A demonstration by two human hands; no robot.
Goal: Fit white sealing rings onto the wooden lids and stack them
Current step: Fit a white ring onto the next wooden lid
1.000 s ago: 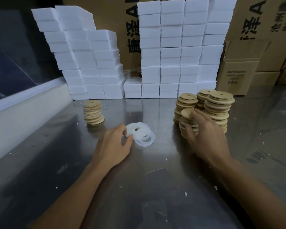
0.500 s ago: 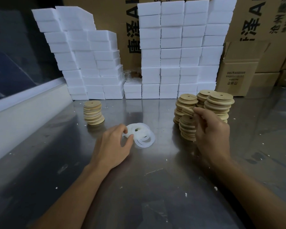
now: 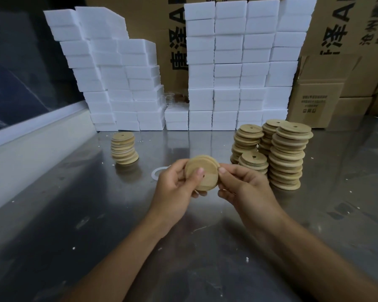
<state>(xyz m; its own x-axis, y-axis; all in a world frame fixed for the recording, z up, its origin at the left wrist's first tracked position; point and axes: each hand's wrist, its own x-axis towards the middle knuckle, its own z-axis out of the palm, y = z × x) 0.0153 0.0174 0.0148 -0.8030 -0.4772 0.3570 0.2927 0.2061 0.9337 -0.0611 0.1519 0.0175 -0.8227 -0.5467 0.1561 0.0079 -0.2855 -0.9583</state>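
Note:
Both my hands hold one round wooden lid [image 3: 207, 173] upright above the steel table, its flat face toward me. My left hand [image 3: 175, 186] grips its left edge with the thumb on the face. My right hand [image 3: 244, 186] pinches its right edge. Whether a ring is on the lid is hidden. A white sealing ring [image 3: 157, 172] lies on the table just left of my left hand; the rest of the ring pile is hidden behind my hands. Several stacks of bare wooden lids [image 3: 286, 158] stand at the right. A shorter stack of lids [image 3: 124, 149] stands at the left.
A wall of white foam blocks [image 3: 238, 68] runs along the back of the steel table [image 3: 183, 258]. Cardboard boxes [image 3: 319, 101] stand behind and at the right. A raised white ledge [image 3: 31, 144] borders the table's left side.
My right hand took a lid off the front right stack and brought it to the middle. My left hand left the ring pile and rose to take hold of the lid's other edge.

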